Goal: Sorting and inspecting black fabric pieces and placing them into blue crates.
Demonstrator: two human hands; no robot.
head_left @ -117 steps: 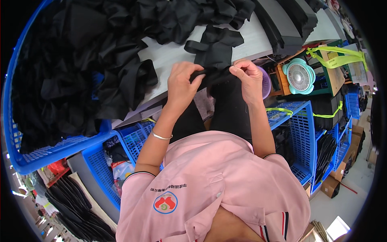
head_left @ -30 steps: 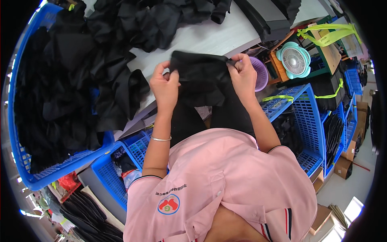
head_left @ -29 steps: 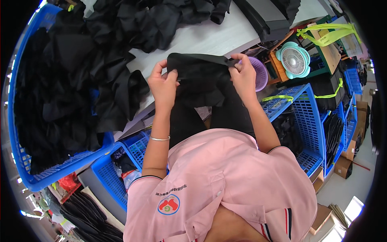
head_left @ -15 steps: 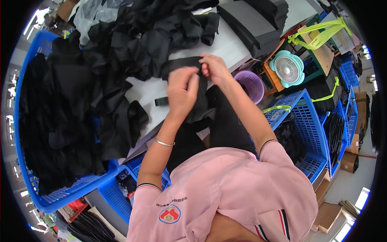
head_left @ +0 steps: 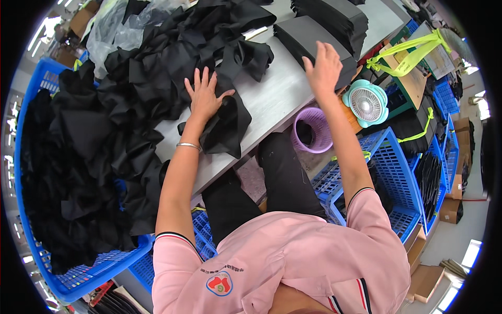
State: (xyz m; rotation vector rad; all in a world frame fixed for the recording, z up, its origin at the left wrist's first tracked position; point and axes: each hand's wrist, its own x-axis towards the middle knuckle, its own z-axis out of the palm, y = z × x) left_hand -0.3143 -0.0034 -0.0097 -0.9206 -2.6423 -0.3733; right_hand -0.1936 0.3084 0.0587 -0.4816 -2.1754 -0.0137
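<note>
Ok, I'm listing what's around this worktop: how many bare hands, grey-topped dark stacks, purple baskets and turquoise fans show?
Left hand, right hand: 2
Front stack, rear stack: 2
Purple basket: 1
Turquoise fan: 1
Total: 6

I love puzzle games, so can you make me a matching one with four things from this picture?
1. Small fan
2. Round basket
3. Collared shirt
4. Left hand

A. purple
B. fingers spread, on black cloth
C. pink
D. turquoise and white

Right pairs: 1-D, 2-A, 3-C, 4-B
</note>
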